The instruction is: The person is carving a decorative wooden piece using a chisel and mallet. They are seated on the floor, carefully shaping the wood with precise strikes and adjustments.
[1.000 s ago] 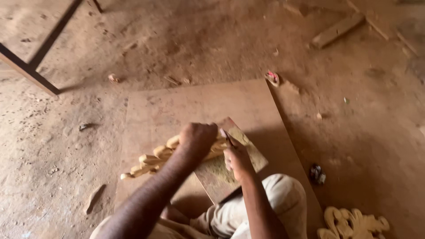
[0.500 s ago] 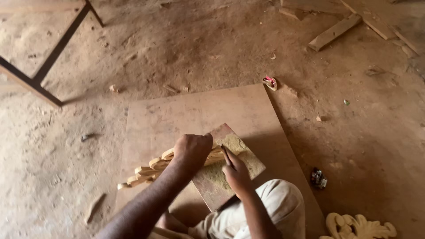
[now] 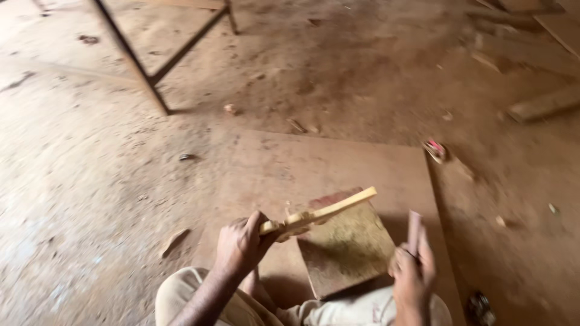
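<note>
Pale carved wooden strip (image 3: 319, 212) sits lower centre of frame, lifted edge-on, my left hand (image 3: 240, 244) fingers wrapped tight on its near end. My right hand (image 3: 412, 271), lower right, grips a thin reddish tool (image 3: 414, 232) upright. Small dusty square board (image 3: 345, 247) betw. them, on a big brown plywood sheet (image 3: 338, 169).

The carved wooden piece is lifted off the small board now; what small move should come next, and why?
Probably lower the carved wooden piece back flat onto the small board. The left hand holds it by one end, tilted up in the air, so it has no support. The right hand holds a thin tool upright beside the board, apart from the wood, and likely cannot work on it until it rests firmly.
</note>
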